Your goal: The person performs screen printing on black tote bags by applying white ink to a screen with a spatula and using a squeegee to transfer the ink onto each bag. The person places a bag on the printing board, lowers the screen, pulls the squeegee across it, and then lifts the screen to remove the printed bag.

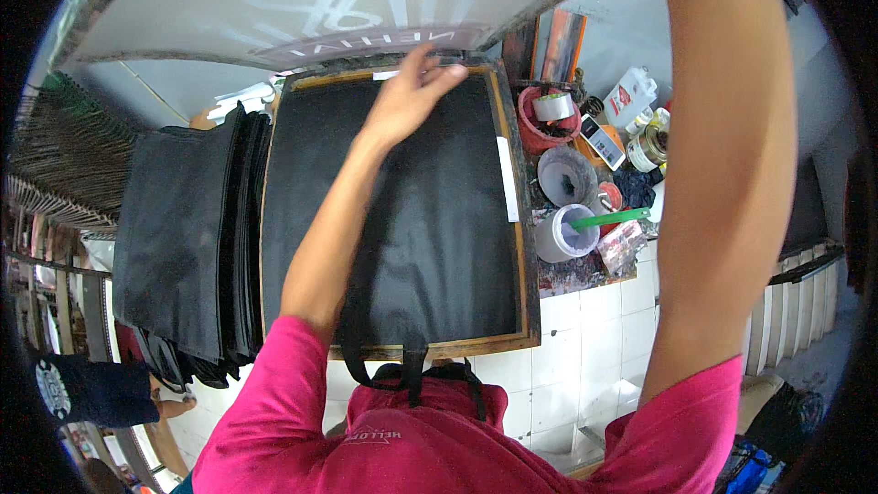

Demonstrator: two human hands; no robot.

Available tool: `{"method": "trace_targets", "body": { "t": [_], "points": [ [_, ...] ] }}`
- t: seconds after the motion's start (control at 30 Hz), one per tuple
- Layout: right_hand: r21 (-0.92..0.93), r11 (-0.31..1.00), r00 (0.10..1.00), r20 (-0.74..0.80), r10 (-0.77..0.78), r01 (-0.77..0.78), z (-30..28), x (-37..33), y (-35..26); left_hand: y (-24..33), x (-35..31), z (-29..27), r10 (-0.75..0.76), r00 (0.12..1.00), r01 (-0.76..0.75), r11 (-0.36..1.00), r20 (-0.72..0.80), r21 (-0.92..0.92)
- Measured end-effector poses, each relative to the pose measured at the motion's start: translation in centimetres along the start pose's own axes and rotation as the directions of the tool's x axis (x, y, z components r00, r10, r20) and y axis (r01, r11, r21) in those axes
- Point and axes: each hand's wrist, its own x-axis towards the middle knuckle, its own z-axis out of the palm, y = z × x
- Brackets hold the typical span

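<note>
A black fabric bag (430, 220) lies flat on a wood-edged board (529, 288) in front of me, its strap handles (413, 368) hanging over the near edge. My left hand (410, 99) is over the far end of the bag, fingers apart and holding nothing; whether it touches the fabric I cannot tell. A printing screen (210, 9) with pale lettering in its mesh is raised above the far end of the board. My right arm reaches up past the top of the picture on the right, so that hand is out of sight.
Left of the board is a stack of black bags (178, 238). To the right, a side surface holds a white tub (553, 236) with a green-handled tool (613, 218), a grey bowl (565, 174), a red bucket (547, 135), a phone (604, 142) and a plastic jug (631, 99). Someone in dark clothing (96, 391) is at lower left.
</note>
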Motion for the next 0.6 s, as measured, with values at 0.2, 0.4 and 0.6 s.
{"method": "trace_targets", "body": {
  "t": [0.2,0.4,0.6],
  "points": [
    [0.145,0.989,0.987,0.158,-0.005,-0.018,-2.9,-11.6,-6.6,8.2,-16.0,-11.3,0.286,0.9,-0.422,0.756,-0.328,-0.5],
    [0.41,0.902,0.961,0.276,0.017,-0.134,4.0,-13.5,-4.7,4.6,-34.8,-13.6,-0.372,0.92,0.214,0.742,-0.125,-0.636],
    [0.221,0.909,0.893,0.368,0.258,-0.354,23.1,-8.7,6.1,-3.8,-41.9,-9.2,-0.653,0.741,0.459,0.326,0.154,-0.826]
  ]
}}
